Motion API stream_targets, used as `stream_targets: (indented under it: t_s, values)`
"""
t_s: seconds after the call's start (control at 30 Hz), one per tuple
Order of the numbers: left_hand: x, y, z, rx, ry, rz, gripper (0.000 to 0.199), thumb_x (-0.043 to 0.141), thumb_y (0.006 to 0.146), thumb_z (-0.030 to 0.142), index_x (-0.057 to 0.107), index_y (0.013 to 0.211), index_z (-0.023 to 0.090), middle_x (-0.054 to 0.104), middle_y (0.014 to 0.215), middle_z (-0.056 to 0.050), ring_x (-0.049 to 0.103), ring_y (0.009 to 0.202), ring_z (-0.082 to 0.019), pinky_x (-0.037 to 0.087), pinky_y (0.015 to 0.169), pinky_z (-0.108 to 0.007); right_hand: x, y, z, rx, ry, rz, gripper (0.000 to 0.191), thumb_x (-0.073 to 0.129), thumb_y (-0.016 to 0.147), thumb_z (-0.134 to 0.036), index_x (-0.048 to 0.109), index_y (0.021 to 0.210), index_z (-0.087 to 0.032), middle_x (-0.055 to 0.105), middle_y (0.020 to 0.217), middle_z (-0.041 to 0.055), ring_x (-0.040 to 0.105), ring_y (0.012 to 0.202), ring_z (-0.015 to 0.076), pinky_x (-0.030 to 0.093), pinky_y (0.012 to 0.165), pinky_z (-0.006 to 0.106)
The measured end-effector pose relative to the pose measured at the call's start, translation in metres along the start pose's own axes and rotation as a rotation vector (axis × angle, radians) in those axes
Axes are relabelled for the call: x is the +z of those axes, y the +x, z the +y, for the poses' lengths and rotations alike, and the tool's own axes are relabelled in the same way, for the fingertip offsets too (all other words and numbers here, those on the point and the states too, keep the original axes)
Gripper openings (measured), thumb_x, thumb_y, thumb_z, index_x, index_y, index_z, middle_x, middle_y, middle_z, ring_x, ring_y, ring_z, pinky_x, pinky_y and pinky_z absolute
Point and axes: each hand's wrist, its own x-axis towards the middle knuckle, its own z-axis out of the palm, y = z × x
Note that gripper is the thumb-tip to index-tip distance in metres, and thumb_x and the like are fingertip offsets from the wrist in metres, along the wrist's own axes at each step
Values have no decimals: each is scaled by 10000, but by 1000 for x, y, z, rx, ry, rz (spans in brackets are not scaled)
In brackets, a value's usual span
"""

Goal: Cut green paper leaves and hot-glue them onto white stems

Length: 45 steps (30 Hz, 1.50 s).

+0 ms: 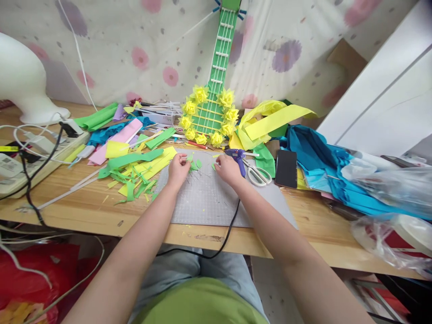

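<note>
Over the grey cutting mat (202,204), my left hand (178,171) is closed in a pinch. A thin pale strand shows at its fingertips, too small to name. Beside it lie small green paper leaves (195,165) with thin wire stems, spread on the mat. My right hand (228,170) pinches a small green paper leaf (213,166), partly hidden by the fingers. Just beyond that hand is a purple glue gun (238,156), its black cord running down over the table edge. White-handled scissors (259,175) lie right of it.
A green paper guitar (211,112) with yellow flowers leans at the back. Green and yellow paper scraps (135,180) are heaped on the left, near a power strip (40,162). On the right are a phone (286,167), blue crepe paper (310,148) and a plastic-wrapped tub (401,238).
</note>
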Motion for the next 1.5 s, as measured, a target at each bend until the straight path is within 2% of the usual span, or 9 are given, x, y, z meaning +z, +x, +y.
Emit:
stream_targets:
  t_s: [0.13,0.27,0.5,0.7,0.9,1.07,1.23,1.33,1.5]
  values:
    - [-3,0,-2,60,117,4,209,566,659,195,539,866,182,637,733,-2,566,624,-113,427,622,-233,12,49,-15,-16,-109,-58,327,410,800,-144,554,1090,-94,569,1115,177,534,1032,250,424,832,332]
    - [-5,-1,-3,101,171,-18,141,544,690,243,568,815,181,636,750,-9,551,624,-115,412,597,-232,12,76,-25,-40,-222,-181,394,377,794,-55,550,1148,-53,576,1128,232,567,1024,275,457,816,374]
    - [-3,-2,-1,67,162,-52,119,519,713,251,572,790,178,616,710,-8,593,649,-134,413,585,-238,4,90,-41,-90,-301,-356,313,521,717,-41,670,989,-88,640,1045,198,599,992,300,481,809,406]
    - [-4,-5,3,62,160,-74,143,492,740,237,553,855,178,633,736,-10,626,694,-142,415,607,-243,1,88,-42,-93,-311,-382,291,578,694,-84,675,969,-94,643,1031,195,599,983,301,479,800,390]
    - [-4,-6,7,67,178,-63,179,491,740,213,527,910,174,610,689,7,609,649,-132,411,612,-244,-7,65,-34,-89,-256,-271,326,506,726,-89,609,1035,-94,632,1036,176,600,937,263,463,745,338]
    - [-3,-6,6,99,189,-97,193,475,745,186,511,934,186,590,672,17,598,647,-134,407,611,-249,1,28,-14,-169,160,31,185,454,766,-141,601,868,-184,642,875,49,567,821,167,414,710,269]
    - [0,-10,8,152,159,-212,219,468,747,165,493,962,197,568,660,35,608,663,-125,412,630,-240,17,-4,4,-217,414,179,110,481,788,-186,589,772,-190,607,802,34,509,821,161,382,758,278]
    - [0,-12,9,178,166,-255,219,469,752,160,487,966,202,554,656,44,613,663,-118,415,638,-234,21,-12,8,-236,437,232,103,498,800,-200,594,762,-197,606,810,33,497,825,167,375,767,283]
    - [0,-12,7,208,208,-284,209,452,769,158,482,969,207,557,669,43,619,686,-116,422,655,-235,23,-12,9,-267,335,281,125,496,823,-227,610,776,-206,609,840,46,485,859,188,367,757,293]
